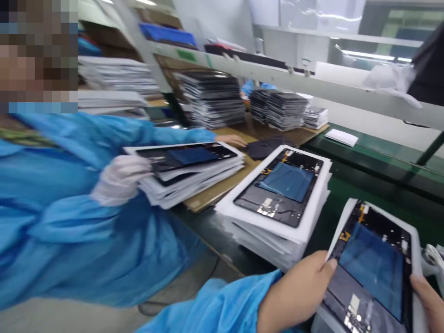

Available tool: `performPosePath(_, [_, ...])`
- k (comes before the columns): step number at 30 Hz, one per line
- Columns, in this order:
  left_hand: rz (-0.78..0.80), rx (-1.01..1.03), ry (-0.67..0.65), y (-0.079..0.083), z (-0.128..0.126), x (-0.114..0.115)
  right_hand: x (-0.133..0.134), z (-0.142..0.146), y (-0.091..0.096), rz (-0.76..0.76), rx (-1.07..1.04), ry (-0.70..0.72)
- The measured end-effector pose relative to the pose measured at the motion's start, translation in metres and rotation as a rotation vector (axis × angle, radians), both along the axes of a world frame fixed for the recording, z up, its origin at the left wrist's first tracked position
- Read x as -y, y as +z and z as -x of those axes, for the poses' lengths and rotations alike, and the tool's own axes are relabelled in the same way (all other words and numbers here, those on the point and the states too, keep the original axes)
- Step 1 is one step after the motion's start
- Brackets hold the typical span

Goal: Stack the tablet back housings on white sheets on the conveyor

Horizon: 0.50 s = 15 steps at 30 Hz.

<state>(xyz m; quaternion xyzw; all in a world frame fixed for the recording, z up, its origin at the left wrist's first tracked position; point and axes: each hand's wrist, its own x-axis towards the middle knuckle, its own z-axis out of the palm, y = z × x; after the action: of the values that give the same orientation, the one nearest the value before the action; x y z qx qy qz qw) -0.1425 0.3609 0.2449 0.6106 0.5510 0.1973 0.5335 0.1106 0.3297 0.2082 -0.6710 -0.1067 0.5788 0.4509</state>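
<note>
My left hand (300, 286) grips the left edge of an opened tablet (373, 273), thumb on top. My right hand (430, 300), cut off by the frame's edge, is closed on the tablet's right side. A blue film-covered panel fills the tablet's middle, with orange flex strips and a small circuit board around it. A white foam sheet (418, 259) lies under it; whether more sheets are below I cannot tell. Left of my hands, a similar tablet (282, 185) rests on top of a pile of foam sheets (270, 245).
At left, a co-worker in a blue smock (69, 231) has a gloved hand (123, 178) at another tablet stack (194, 180). Tall stacks of dark panels (211, 99) stand behind, below a pale metal rail (270, 71). A folded white sheet (342, 137) lies on the green bench (374, 162).
</note>
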Motion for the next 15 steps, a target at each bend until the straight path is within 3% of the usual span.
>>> performPosePath(3, [-0.211, 0.079, 0.105, 0.032, 0.018, -0.004, -0.018, 0.02, 0.021, -0.091, 0.064, 0.012])
performPosePath(7, [-0.521, -0.035, 0.411, 0.051, 0.064, -0.021, -0.057, 0.094, 0.051, -0.379, 0.232, 0.032])
performPosePath(11, [-0.637, -0.214, 0.521, 0.046, 0.115, -0.057, -0.115, 0.167, 0.055, -0.599, 0.364, 0.253])
performPosePath(15, [-0.538, -0.393, 0.567, 0.026, 0.143, -0.089, -0.156, 0.2, 0.036, -0.585, 0.464, 0.408])
